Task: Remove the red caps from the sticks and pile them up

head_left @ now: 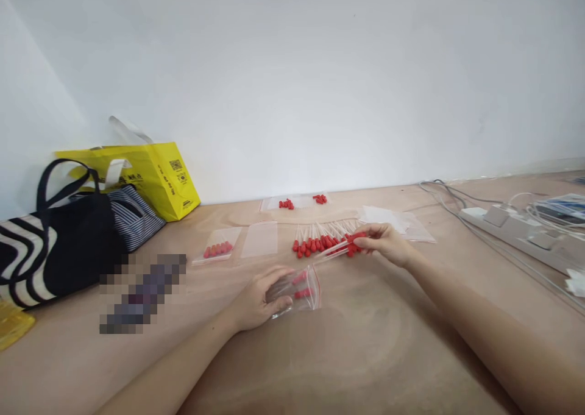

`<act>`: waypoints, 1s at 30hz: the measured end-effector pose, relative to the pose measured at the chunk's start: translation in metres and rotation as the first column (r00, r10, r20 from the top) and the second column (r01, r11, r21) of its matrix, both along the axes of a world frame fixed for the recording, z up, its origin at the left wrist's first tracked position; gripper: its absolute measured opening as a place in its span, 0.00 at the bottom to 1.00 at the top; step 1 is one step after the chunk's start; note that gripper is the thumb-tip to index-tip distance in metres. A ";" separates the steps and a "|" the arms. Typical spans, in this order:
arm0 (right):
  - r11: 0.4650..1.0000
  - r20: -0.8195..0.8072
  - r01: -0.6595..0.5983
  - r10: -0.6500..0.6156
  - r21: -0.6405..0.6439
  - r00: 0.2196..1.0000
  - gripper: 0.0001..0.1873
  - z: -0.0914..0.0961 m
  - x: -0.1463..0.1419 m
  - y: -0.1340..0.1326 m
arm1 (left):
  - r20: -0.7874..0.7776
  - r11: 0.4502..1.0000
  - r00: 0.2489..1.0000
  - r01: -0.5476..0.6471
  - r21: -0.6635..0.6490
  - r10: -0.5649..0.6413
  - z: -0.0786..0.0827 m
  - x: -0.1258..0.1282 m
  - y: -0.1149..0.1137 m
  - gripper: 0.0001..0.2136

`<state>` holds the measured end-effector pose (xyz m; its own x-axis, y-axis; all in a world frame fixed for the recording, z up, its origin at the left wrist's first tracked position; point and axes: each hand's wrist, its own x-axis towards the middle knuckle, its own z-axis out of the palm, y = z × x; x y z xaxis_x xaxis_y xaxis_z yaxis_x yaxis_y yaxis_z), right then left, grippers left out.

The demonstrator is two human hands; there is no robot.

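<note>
Fingers of the left hand [256, 302] clamped a small clear plastic bag [307, 293]; right hand [387, 242] fingers pinched one red-bulbed clear pipette [337, 250].

The one view comes from a camera on the person's head. It looks forward and slightly down across the wooden tabletop [365, 354] toward the white wall [292, 67] behind it. It sits close. The left hand [256, 302] and right hand [386, 242] reach in from the bottom edge to mid-frame.
</note>
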<state>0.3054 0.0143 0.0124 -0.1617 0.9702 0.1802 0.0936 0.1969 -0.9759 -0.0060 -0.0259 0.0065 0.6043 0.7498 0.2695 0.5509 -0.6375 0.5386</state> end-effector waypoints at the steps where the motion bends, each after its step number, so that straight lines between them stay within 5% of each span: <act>1: 0.997 -0.010 0.063 -0.063 0.037 0.998 0.16 0.002 0.001 0.001 | 0.030 0.999 0.999 -0.030 0.038 0.029 0.000 0.000 0.000 0.18; 4: 0.943 -0.060 0.274 -0.268 0.190 0.962 0.17 0.004 -0.011 -0.003 | 0.110 0.986 0.980 -0.166 0.003 0.164 0.004 0.008 0.002 0.13; 7: 0.843 -0.032 0.358 -0.378 0.402 0.925 0.14 -0.003 -0.042 -0.015 | 0.194 0.905 0.937 -0.201 -0.375 0.289 0.012 0.026 0.005 0.13; 9: 0.775 0.088 0.257 -0.372 0.577 0.924 0.10 -0.012 -0.063 -0.025 | 0.328 0.749 0.855 -0.101 -0.655 0.402 0.017 0.042 0.007 0.12; 12: 0.649 0.263 0.010 -0.323 0.761 0.909 0.11 -0.028 -0.086 -0.034 | 0.460 0.552 0.704 0.115 -0.826 0.542 0.020 0.062 0.012 0.10; 16: 0.533 0.408 -0.204 -0.297 0.821 0.863 0.14 -0.039 -0.093 -0.034 | 0.400 0.474 0.639 0.061 -0.878 0.658 0.017 0.071 0.023 0.07; 21: 0.601 0.505 -0.306 -0.191 0.738 0.842 0.19 -0.031 -0.080 -0.032 | 0.309 0.479 0.668 -0.080 -0.874 0.676 0.023 0.053 0.061 0.06; 25: 0.688 0.539 -0.273 -0.202 0.673 0.818 0.10 -0.028 -0.069 -0.030 | 0.178 0.472 0.706 -0.244 -0.847 0.685 0.030 0.034 0.103 0.10; 30: 0.698 0.604 -0.366 -0.118 0.615 0.788 0.09 -0.030 -0.070 -0.031 | -0.046 0.443 0.762 -0.423 -0.790 0.646 0.025 0.037 0.132 0.14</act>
